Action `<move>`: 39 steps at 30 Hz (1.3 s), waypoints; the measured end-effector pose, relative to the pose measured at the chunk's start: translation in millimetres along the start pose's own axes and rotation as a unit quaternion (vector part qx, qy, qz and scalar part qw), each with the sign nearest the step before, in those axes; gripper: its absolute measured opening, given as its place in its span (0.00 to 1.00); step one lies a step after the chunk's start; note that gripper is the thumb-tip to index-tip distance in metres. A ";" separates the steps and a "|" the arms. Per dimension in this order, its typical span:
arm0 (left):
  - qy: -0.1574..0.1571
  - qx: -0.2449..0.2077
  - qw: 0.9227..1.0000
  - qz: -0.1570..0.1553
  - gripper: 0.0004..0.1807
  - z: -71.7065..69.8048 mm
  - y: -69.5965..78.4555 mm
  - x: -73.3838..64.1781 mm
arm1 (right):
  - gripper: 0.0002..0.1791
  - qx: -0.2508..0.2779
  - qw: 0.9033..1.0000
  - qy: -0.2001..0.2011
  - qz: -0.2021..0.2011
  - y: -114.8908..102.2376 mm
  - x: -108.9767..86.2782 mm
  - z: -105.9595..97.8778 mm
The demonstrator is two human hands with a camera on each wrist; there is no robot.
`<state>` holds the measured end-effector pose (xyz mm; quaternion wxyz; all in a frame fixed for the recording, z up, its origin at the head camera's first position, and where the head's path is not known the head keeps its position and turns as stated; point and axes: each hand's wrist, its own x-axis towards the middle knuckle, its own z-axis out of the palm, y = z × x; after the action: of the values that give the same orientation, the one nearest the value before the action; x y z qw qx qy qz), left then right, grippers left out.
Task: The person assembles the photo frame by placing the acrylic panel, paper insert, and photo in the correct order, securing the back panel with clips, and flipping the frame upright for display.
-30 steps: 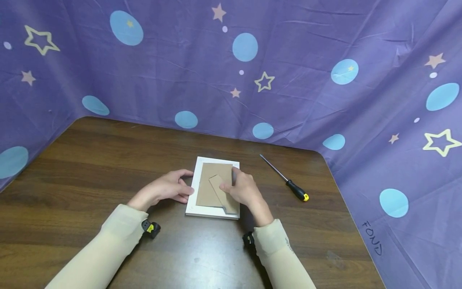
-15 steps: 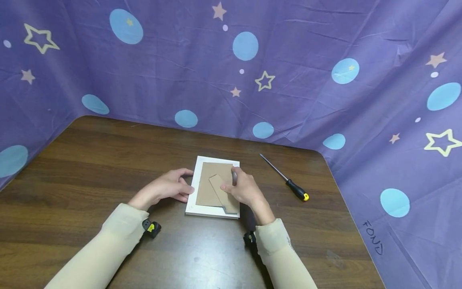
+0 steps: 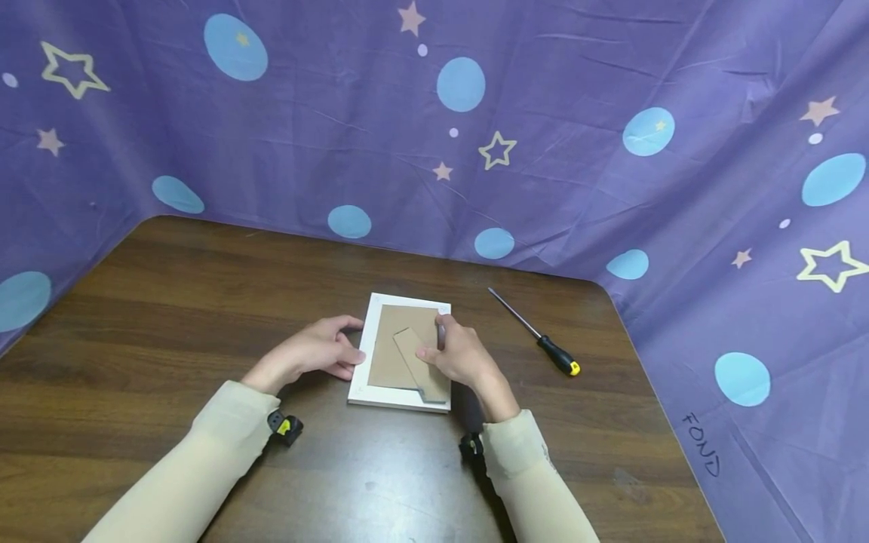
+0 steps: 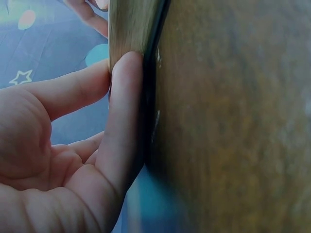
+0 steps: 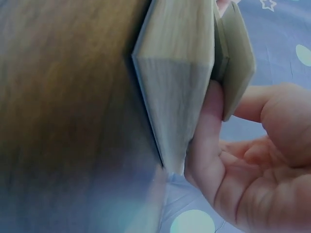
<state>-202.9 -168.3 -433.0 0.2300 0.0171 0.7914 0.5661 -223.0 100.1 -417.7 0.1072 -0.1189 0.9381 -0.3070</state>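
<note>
Backdrop [image 3: 326, 143]: purple cloth with stars and blue dots hung behind the table.
Table [image 3: 224, 302]: dark brown, wood-grained.
Frame [image 3: 387, 395]: lay flat on the table between both hands, brown panel [image 3: 390, 324] upward.
Flap [image 3: 424, 377]: slanted across the panel, standing slightly off it.
Left hand [image 3: 319, 351]: thumb and forefinger were spread, touching the frame's left edge.
Right hand [image 3: 465, 354]: thumb and forefinger pinched the flap.
Screwdriver [image 3: 553, 351]: lay apart, right of the frame.
</note>
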 end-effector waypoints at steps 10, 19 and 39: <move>0.007 0.005 1.000 0.000 0.40 1.1 -0.3 1.1 | 0.42 0.023 0.999 -0.003 -0.023 5.7 0.1 0.1; 0.015 0.010 1.000 -0.006 0.40 2.8 1.5 2.0 | 0.41 0.023 0.999 -0.005 -0.026 6.9 -0.2 -0.9; 0.017 0.015 1.000 -0.017 0.39 2.6 3.1 -0.3 | 0.18 -0.046 0.996 -0.042 -0.061 -0.7 -6.0 -3.2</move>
<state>-202.3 -164.9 -430.8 0.2259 -0.0026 0.8035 0.5507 -218.1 103.0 -414.0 0.1218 -0.1934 0.9370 -0.2641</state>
